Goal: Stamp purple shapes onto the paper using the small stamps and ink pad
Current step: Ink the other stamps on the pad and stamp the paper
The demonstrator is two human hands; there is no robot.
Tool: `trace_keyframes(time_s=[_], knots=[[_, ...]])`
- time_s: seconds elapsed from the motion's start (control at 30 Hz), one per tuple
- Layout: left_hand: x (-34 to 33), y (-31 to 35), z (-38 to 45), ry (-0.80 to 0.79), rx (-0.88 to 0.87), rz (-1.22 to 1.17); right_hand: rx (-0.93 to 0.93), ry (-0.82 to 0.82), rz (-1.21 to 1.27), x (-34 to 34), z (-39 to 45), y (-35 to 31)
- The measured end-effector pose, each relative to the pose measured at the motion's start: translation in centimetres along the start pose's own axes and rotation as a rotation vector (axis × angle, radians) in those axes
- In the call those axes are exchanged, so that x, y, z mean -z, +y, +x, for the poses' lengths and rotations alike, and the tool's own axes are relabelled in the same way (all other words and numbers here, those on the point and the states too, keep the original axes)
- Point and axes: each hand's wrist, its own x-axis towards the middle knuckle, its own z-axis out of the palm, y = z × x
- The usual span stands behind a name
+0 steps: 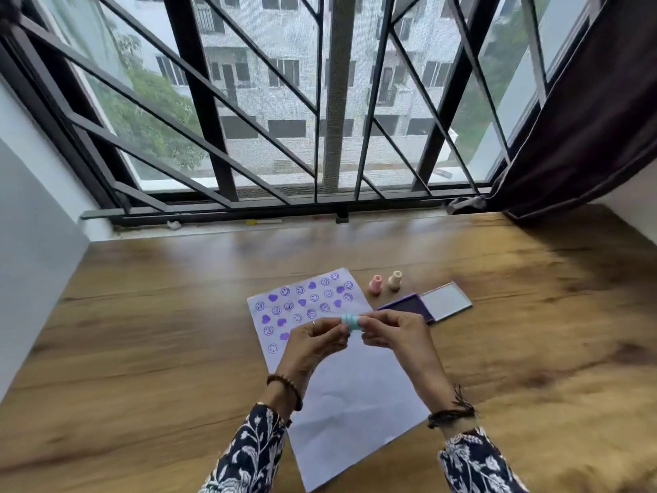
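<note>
Both hands pinch one small stamp above the paper

The left hand point(313, 341) and right hand point(391, 332) each close fingertips on a small ribbed teal plastic stamp point(350, 322), held over the white paper sheet point(355, 393) beside the open purple ink pad point(405, 307).

My wooden plank tabletop point(142, 350) runs to a window behind black metal grilles point(209, 112); a dark purple curtain point(586, 129) hangs at right.

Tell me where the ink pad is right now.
In the head view, the ink pad lies open on the wooden table, just right of the paper, below the two small stamps and beyond the right hand.
</note>
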Motion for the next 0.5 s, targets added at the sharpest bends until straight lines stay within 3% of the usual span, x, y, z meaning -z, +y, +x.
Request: trace_keyframes(time_s=[0.13, 0.2, 0.3, 0.37, 0.5], knots=[[-2.0, -0.7, 1.0, -0.010, -0.034, 0.049, -0.036, -0.001, -0.016, 1.7, 1.4, 0.5], [-2.9, -1.4, 1.7, 0.025, -0.126, 0.359, -0.001, 0.072, -0.164, 2.9, 2.9, 0.5], [-3.5, -2.6, 3.1, 0.136, -0.278, 0.882, 0.133, 0.267, -0.589, 5.9, 6.2, 0.0], [-3.4, -3.5, 4.1, 0.137, -0.302, 1.115, 0.187, 0.317, -0.711, 7.8, 8.5, -0.4], [-2.9, -4.7, 5.0, 0.130, -0.280, 1.191, 0.190, 0.251, -0.953, 9.5, 11.7, -0.2]])
